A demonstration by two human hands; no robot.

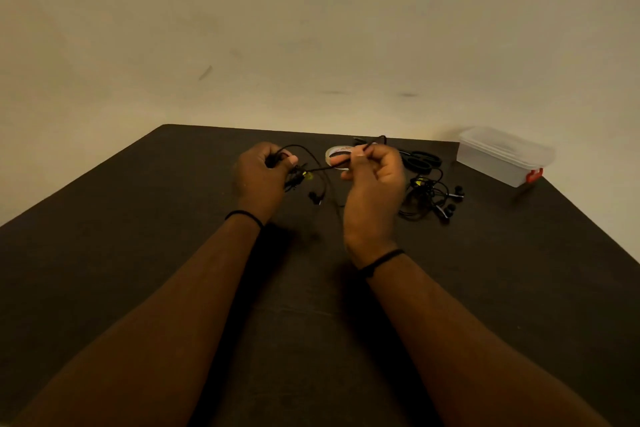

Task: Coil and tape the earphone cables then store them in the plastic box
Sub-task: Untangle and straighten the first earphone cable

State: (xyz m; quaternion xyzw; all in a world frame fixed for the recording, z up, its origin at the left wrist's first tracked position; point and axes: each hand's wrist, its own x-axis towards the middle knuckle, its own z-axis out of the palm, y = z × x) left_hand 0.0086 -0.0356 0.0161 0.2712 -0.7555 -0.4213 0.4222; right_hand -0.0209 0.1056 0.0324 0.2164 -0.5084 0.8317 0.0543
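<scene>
Pinching black earphone cable (pixel 320 168) taut between left hand (pixel 259 177) grip and right hand (pixel 372 177) grip.

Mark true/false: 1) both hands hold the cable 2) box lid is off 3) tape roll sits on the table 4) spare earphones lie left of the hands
1. True: the left hand grips and the right hand pinches one earphone cable.
2. False: the plastic box has its lid on.
3. True: the tape roll sits on the table.
4. False: the loose earphones lie to their right.
</scene>
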